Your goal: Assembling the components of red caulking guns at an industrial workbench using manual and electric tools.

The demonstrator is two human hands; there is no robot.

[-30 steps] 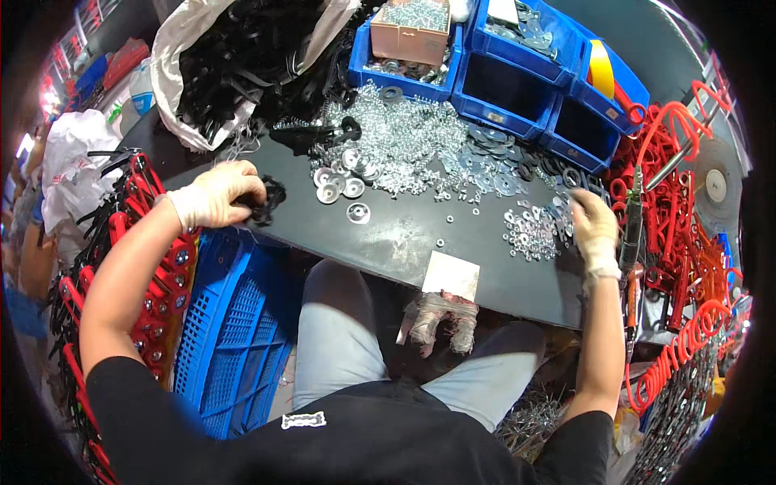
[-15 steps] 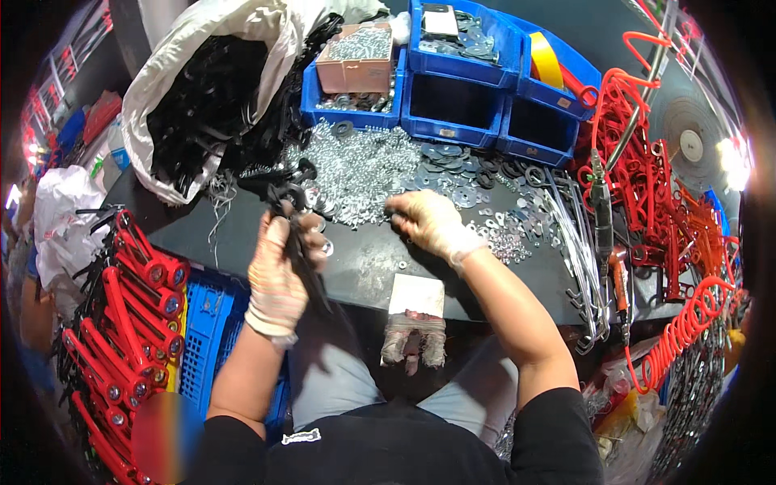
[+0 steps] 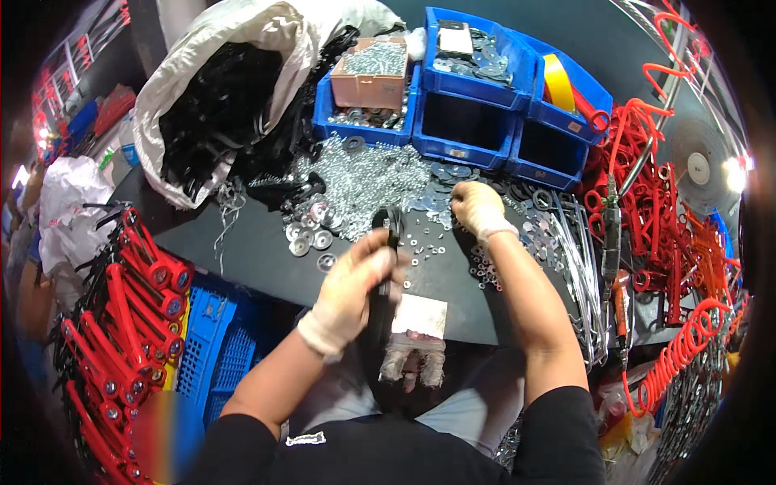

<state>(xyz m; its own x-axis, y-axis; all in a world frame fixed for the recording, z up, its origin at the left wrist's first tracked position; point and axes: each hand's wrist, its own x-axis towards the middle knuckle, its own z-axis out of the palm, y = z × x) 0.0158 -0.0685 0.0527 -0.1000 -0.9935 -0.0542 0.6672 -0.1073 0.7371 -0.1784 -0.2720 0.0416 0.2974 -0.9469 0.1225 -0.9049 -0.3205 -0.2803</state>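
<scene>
My left hand (image 3: pixel 353 284), in a pale work glove, is wrapped around a long black part (image 3: pixel 390 220) with a rounded upper end. The part stands roughly upright above the front of the bench, its lower end blurred. My right hand (image 3: pixel 479 208), gloved too, is closed with its fingertips down at the flat metal washers (image 3: pixel 449 174). Whatever those fingers pinch, if anything, is hidden. Between the hands lie several small nuts (image 3: pixel 428 250). Just below the left hand's part, a pale block (image 3: pixel 420 315) with a worn, wrapped fixture sits at the bench edge.
A heap of small silver parts (image 3: pixel 372 182) covers the middle back. Blue bins (image 3: pixel 465 149) stand behind it. A white sack (image 3: pixel 149 137) of black parts is at left, red-handled pieces (image 3: pixel 133 323) lower left. Bent metal rods (image 3: pixel 578 275) and a coiled red hose (image 3: pixel 679 356) lie right.
My left hand has moved right and toward the bench's middle with the black part. My right hand has shifted right, from the silver heap's edge to the washers.
</scene>
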